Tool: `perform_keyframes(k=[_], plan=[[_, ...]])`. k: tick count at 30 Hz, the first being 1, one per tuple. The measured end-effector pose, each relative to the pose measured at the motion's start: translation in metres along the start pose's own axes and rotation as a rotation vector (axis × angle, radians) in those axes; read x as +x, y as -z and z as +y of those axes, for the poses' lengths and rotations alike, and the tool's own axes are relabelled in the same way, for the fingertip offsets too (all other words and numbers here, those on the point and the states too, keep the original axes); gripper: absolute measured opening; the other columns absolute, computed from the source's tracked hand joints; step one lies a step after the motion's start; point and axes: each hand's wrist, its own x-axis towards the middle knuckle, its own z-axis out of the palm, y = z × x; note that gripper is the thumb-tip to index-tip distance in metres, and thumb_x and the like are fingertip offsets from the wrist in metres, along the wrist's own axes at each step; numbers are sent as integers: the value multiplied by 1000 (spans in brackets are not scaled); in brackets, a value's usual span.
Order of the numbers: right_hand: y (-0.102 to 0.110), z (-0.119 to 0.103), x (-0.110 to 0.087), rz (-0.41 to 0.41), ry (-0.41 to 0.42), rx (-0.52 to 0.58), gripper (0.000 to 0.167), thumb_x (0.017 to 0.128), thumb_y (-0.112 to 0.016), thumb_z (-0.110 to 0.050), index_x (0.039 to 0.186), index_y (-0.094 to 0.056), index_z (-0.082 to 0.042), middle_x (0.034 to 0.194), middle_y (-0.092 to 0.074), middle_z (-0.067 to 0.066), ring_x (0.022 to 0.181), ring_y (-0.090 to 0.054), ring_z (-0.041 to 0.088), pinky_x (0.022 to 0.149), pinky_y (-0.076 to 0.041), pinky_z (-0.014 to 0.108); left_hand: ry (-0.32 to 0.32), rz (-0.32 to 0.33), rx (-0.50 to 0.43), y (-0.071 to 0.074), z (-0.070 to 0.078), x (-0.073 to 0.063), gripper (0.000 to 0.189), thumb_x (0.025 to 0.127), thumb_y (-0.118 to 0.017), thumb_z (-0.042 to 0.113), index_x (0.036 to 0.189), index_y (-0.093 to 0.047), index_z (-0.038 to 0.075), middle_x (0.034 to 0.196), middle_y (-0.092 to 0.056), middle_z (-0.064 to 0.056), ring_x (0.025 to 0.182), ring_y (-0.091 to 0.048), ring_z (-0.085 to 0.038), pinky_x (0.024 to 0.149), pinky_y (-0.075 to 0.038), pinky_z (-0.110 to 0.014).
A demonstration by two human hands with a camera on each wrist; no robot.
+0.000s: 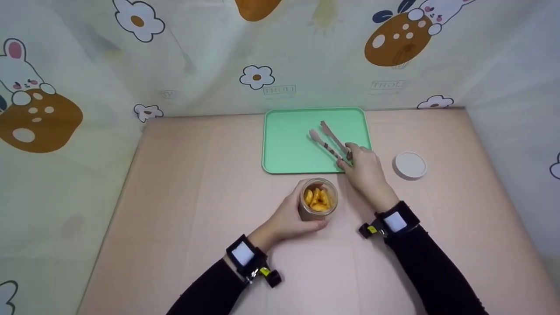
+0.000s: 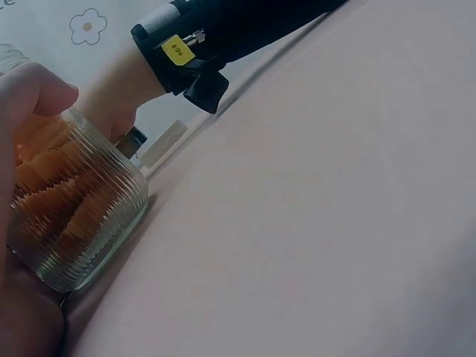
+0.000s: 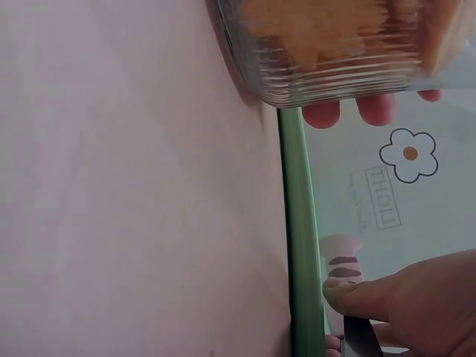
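My left hand (image 1: 296, 215) is wrapped around a ribbed glass jar (image 1: 306, 214) in front of the tray. Inside the lidless jar are several yellow-orange pieces (image 1: 318, 199), seen through its wall in the left wrist view. With thumb and fingers, my right hand (image 1: 369, 175) holds a pair of pinkish tongs (image 1: 326, 146) near the dark end, over the green tray (image 1: 284, 148). The two arms of the tongs are spread, tips pointing to the far left, with nothing between them. Dark stripes mark one arm of the tongs (image 3: 343, 260) in the right wrist view.
A round white lid (image 1: 410, 165) lies on the pink-covered table (image 1: 183, 188), right of the tray. Behind the table hangs a patterned curtain (image 1: 210, 57), with more cloth along both sides. Each wrist carries a strapped-on camera (image 1: 273, 278).
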Motion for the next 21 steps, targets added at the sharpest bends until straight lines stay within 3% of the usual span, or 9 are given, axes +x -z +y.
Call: perform_keyframes(k=[12,21], plan=[[2,2,3,-76,40,-11,53,101,-72,-13,146,-58,13,124,-71,32,117,-68,48,102,-57,61,-3,-1,-17,0,1,-1,95,83,-94,28,162,-41,23,156,-56,4,145,-52,-16,128,-36,-45],[50,2,3,-150,-69,3,68,100,-78,-28,153,-54,7,142,-60,32,131,-57,50,111,-49,66,-6,8,-7,0,2,-1,94,83,-93,30,161,-42,26,154,-57,7,144,-53,-15,127,-36,-45]])
